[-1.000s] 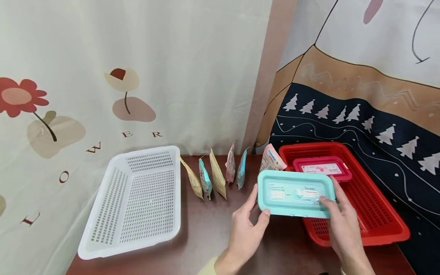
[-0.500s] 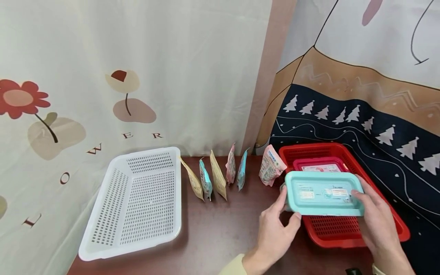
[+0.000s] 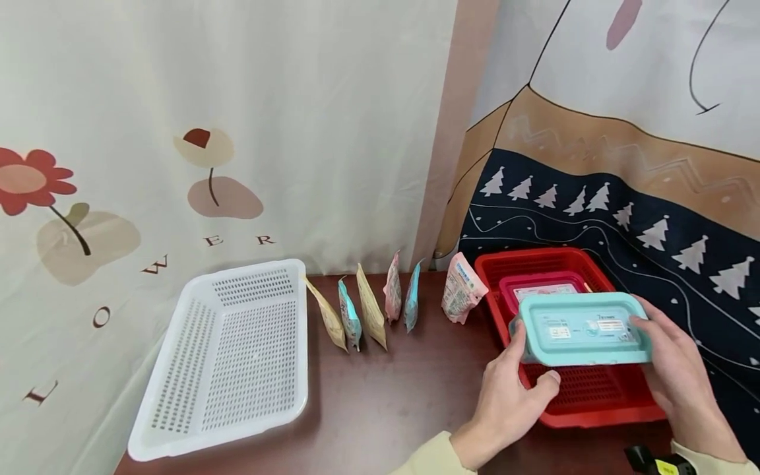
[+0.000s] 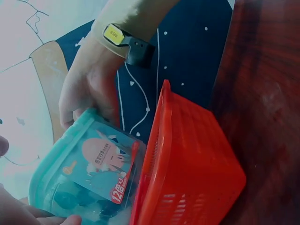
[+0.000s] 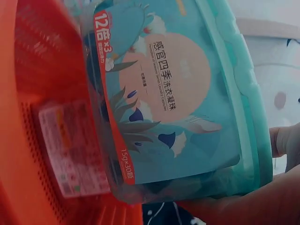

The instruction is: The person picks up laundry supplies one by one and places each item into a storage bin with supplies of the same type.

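Note:
A clear tub of laundry capsules with a turquoise lid (image 3: 588, 330) is held over the red basket (image 3: 594, 417), lid towards the head camera. My right hand (image 3: 683, 369) grips its right end, thumb on the lid. At the left end, my left hand (image 3: 507, 396) holds it with the index finger along the side and the thumb near the front lower edge. The tub's printed label (image 5: 164, 93) fills the right wrist view. In the left wrist view the tub (image 4: 101, 164) is close beside the basket wall. A box with a pink lid (image 3: 546, 282) lies in the basket's far part.
A white basket (image 3: 299, 396) stands at the left. Several slim pouches (image 3: 371, 310) stand in a row right of it, and a pink pouch (image 3: 463, 290) stands near the red basket. Patterned curtains (image 3: 332, 132) hang behind the brown table (image 3: 368, 409).
Both hands have carried the tub to the right, from in front of the pink pouch to over the red basket. The baskets and pouches have stayed in place; the view has shifted slightly.

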{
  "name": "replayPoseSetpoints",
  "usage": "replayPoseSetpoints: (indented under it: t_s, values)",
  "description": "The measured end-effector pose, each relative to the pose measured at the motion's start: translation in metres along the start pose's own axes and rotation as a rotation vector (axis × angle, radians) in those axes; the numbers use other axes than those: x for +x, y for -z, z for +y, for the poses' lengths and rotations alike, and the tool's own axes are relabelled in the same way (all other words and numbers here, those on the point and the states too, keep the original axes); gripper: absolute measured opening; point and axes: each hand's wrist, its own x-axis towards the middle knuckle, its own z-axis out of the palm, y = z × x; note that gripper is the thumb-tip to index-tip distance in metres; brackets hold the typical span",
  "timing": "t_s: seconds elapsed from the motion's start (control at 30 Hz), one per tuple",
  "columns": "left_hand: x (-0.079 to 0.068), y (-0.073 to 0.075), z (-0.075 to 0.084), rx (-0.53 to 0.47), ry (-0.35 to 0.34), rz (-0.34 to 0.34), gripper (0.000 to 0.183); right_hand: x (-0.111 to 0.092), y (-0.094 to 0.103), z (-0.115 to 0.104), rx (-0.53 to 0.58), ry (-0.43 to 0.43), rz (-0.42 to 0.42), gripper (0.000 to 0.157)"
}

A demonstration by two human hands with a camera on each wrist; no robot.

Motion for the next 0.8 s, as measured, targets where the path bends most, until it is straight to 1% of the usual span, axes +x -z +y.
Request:
replayPoseSetpoints:
  t_s: [0.13, 0.23, 0.33, 0.4, 0.47, 0.57, 0.63, 0.7, 0.8]
  values:
    - [0.004, -0.006, -0.002, -0.069, 0.042, -0.035, 0.078, 0.007, 0.011, 0.004, -0.04, -0.015, 0.02, 0.068]
    - [0.009, -0.01, -0.003, -0.128, 0.096, -0.057, 0.076, 0.011, 0.019, 0.007, -0.069, -0.006, 0.02, 0.067]
    - [0.013, -0.014, -0.005, -0.211, 0.163, -0.068, 0.075, 0.016, 0.024, 0.011, -0.102, 0.006, 0.013, 0.068]
    - [0.017, -0.017, -0.007, -0.302, 0.197, -0.072, 0.076, 0.018, 0.027, 0.014, -0.128, 0.003, 0.008, 0.07]
    - [0.019, -0.021, -0.009, -0.4, 0.211, -0.081, 0.076, 0.021, 0.03, 0.017, -0.142, -0.009, 0.009, 0.072]
    - [0.023, -0.025, -0.012, -0.531, 0.213, -0.098, 0.076, 0.024, 0.034, 0.02, -0.169, -0.038, 0.014, 0.076]
    - [0.024, -0.026, -0.013, -0.586, 0.212, -0.11, 0.075, 0.027, 0.036, 0.022, -0.187, -0.057, 0.012, 0.078]
    - [0.026, -0.027, -0.014, -0.621, 0.227, -0.12, 0.073, 0.03, 0.038, 0.023, -0.224, -0.073, 0.004, 0.078]
    - [0.027, -0.026, -0.014, -0.649, 0.26, -0.136, 0.069, 0.032, 0.041, 0.025, -0.28, -0.083, -0.019, 0.077]
